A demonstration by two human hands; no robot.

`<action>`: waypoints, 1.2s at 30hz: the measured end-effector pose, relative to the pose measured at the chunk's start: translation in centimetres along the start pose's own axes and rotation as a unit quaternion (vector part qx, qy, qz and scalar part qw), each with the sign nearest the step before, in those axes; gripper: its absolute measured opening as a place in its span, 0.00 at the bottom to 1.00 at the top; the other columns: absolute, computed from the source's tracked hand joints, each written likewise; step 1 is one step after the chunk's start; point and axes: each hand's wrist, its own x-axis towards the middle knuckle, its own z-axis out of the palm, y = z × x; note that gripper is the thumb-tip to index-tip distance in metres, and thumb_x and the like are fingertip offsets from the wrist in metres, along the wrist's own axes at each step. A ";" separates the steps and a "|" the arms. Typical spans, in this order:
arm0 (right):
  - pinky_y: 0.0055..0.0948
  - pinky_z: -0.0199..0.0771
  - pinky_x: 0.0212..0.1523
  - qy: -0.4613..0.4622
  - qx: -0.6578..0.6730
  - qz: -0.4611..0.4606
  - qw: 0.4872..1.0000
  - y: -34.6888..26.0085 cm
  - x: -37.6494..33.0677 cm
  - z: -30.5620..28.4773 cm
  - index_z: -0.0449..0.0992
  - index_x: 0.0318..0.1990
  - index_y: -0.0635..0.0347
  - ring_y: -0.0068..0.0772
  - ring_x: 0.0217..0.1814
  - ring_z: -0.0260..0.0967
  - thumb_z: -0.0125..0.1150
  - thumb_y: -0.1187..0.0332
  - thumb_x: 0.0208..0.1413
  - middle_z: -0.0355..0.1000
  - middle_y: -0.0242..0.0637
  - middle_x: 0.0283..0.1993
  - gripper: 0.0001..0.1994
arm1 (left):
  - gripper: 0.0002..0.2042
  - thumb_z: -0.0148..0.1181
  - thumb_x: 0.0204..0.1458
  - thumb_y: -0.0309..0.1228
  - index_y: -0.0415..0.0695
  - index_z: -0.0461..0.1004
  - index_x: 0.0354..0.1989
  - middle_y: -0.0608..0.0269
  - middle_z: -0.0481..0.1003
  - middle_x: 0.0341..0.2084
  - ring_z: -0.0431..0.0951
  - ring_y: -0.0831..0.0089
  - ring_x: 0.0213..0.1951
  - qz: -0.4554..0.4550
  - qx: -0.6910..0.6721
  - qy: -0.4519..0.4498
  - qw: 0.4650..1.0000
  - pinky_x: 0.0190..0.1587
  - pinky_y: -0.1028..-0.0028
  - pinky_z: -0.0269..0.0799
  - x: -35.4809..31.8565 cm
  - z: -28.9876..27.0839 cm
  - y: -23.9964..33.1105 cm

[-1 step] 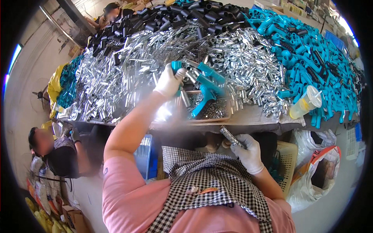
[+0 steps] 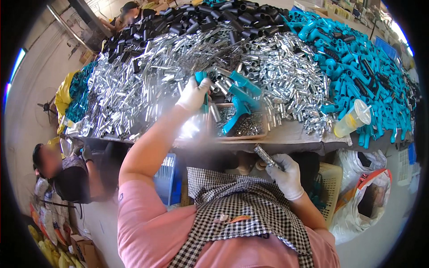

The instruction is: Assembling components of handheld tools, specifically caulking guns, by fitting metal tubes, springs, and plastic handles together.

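My left hand (image 2: 193, 94), in a white glove, is raised over the table with its fingers closed around a small teal plastic part (image 2: 200, 77). Just right of it, a teal pistol-shaped handle (image 2: 237, 117) with a black grip strip lies over a shallow tray (image 2: 263, 134) of small metal pieces. Another teal tube-shaped part (image 2: 246, 82) rests behind the handle. Below the table edge, my right hand (image 2: 286, 176), also white-gloved, grips a shiny metal tube (image 2: 264, 155) that slants up to the left. Blur covers the area just below my left hand.
Loose silver metal parts (image 2: 129, 85) heap up on the left and centre, black plastic sleeves (image 2: 178, 24) behind, teal handles (image 2: 353, 76) at right. A lidded plastic cup (image 2: 351, 119) stands near the front edge. Two people work nearby. A cream crate (image 2: 331, 187) and white sacks (image 2: 368, 196) are low at right.
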 end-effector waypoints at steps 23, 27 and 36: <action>0.25 0.75 0.36 -0.078 -0.108 -0.100 0.986 -1.1 -0.7 2.2 0.78 0.38 0.67 0.27 0.32 0.75 0.72 0.72 0.44 0.77 0.41 0.31 0.14 | 0.23 0.72 0.39 0.29 0.33 0.79 0.46 0.60 0.80 0.34 0.78 0.75 0.37 0.078 0.243 -0.310 0.916 0.44 0.75 0.73 -13.8 -4.0 -4.3; 0.29 0.77 0.36 -0.106 -0.177 -0.139 0.969 -2.2 -1.1 1.3 0.80 0.37 0.67 0.38 0.32 0.78 0.73 0.69 0.41 0.78 0.46 0.32 0.15 | 0.22 0.70 0.42 0.30 0.35 0.79 0.48 0.61 0.80 0.29 0.79 0.77 0.31 0.096 0.238 -0.370 0.893 0.35 0.77 0.74 -13.8 -3.2 -3.0; 0.35 0.75 0.30 -0.161 -0.180 -0.176 0.954 -0.8 -2.1 3.7 0.79 0.35 0.65 0.46 0.28 0.76 0.79 0.60 0.36 0.75 0.45 0.27 0.21 | 0.27 0.49 0.62 0.52 0.36 0.81 0.39 0.62 0.76 0.19 0.73 0.80 0.17 -0.020 0.112 -0.385 0.916 0.22 0.78 0.70 -17.8 0.1 -5.3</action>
